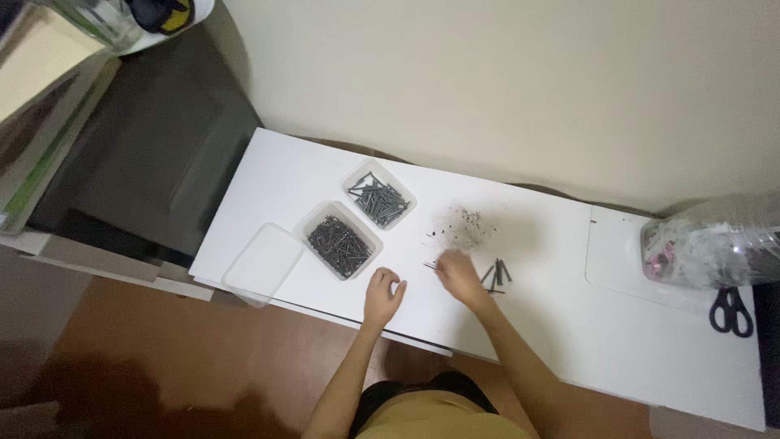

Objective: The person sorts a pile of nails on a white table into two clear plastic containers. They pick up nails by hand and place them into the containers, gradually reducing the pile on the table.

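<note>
Both hands rest on the white rectangular tabletop (569,325). The left hand (382,294) lies near the front edge with its fingers loosely curled and nothing seen in them, just beside a clear square plastic tray of short dark screws (338,241). The right hand (460,275) is blurred, so whether its fingers grip anything cannot be told; it sits beside a small heap of loose dark screws (496,275), with a scatter of tiny dark bits (465,223) just beyond. A second clear tray of longer dark screws (379,194) stands behind the first, an empty clear plastic tray (262,263) to its left. Black-handled scissors (730,311) lie well apart at the far right.
</note>
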